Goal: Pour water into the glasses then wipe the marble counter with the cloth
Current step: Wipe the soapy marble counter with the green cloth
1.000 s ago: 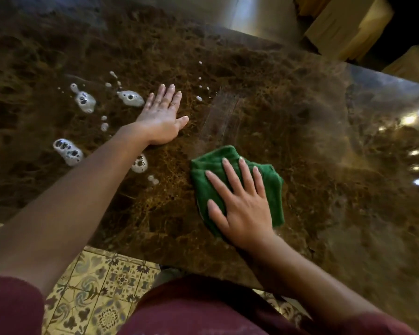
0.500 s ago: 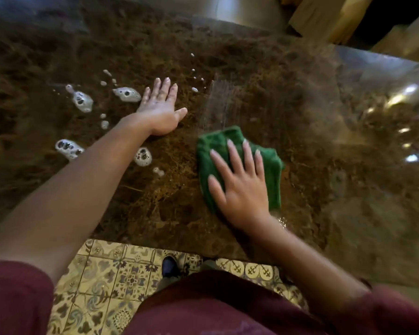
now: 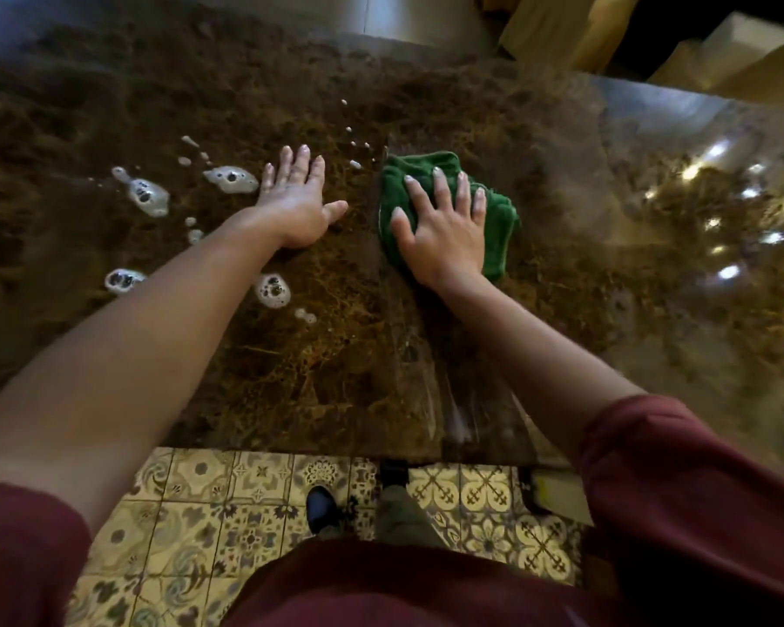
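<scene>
A crumpled green cloth lies on the brown marble counter. My right hand presses flat on it with straight, spread fingers. My left hand rests flat on the bare marble just left of the cloth, palm down, fingers straight. Several water puddles and drops sit left of and around my left hand. A wet streak runs from the cloth back toward the counter's near edge. No glasses are in view.
The counter's near edge ends above a patterned tile floor, where my shoe shows. Bright light reflections glare on the right part of the marble. Pale boxes or furniture stand beyond the far right edge.
My right hand has pushed the cloth away from me across the marble, leaving a wet streak behind it. My left hand has stayed flat in the same spot.
</scene>
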Available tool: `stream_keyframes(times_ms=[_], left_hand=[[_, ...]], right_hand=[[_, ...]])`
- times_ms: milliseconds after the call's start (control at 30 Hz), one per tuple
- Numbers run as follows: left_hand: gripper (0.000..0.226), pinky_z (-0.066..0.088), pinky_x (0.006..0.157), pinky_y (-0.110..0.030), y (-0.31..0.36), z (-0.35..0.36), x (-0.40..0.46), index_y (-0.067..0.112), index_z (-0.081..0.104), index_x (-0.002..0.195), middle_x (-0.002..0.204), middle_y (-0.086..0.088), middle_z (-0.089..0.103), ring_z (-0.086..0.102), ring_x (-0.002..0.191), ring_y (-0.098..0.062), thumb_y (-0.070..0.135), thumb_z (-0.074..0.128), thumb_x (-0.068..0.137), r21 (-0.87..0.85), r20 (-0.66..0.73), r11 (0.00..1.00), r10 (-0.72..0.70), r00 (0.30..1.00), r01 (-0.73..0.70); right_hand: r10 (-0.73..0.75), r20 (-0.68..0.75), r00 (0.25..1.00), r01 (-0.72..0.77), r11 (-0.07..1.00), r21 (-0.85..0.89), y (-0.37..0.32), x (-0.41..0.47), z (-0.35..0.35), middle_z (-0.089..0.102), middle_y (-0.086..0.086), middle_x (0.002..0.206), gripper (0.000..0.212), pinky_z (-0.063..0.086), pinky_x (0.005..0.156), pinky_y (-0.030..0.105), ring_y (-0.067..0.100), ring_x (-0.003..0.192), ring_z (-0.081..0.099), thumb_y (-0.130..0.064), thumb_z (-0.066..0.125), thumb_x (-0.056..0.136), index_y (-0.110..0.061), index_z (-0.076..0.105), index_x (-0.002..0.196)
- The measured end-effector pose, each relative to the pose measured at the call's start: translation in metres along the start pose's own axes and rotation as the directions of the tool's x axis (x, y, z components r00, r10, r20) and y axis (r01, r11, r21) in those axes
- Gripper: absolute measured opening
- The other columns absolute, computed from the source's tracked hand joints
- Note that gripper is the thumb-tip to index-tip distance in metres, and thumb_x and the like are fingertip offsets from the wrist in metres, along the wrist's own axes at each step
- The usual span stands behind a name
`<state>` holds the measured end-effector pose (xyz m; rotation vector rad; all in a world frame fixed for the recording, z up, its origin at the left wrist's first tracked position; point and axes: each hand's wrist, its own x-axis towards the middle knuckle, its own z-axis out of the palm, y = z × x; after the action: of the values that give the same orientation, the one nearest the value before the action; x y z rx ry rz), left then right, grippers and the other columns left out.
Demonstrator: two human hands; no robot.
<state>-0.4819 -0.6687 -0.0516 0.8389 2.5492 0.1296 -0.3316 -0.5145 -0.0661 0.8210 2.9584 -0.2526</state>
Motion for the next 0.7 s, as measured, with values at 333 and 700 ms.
stream_keyframes(times_ms=[333,700], left_hand=[[0.077,-0.012,0.126,-0.047,-0.002,0.010,0.004,0.012,-0.006,0.163,0.170,-0.010,-0.020,-0.022,0.156,-0.026,0.052,0.030,0.108,0.025,-0.032,0.999,0.034,0.999,-0.033],[0.077,-0.012,0.126,-0.046,-0.001,0.000,-0.002,0.013,-0.007,0.163,0.170,-0.010,-0.022,-0.024,0.155,-0.026,0.054,0.029,0.108,0.031,0.001,0.999,0.030,1.000,-0.030]], right_hand=[[-0.184,-0.016,0.983,0.184,0.983,-0.016,0.006,-0.195,0.023,0.029,0.009,0.171,0.065,0.013,0.126,0.060,0.036,0.161,0.012,-0.060,0.035,0.102,-0.032,0.039,0.160],[-0.023,-0.033,0.999,0.022,0.999,-0.029,0.010,-0.091,0.012,0.016,0.007,0.175,0.065,0.001,0.128,0.057,0.032,0.162,-0.001,-0.062,0.020,0.104,-0.036,0.026,0.164]])
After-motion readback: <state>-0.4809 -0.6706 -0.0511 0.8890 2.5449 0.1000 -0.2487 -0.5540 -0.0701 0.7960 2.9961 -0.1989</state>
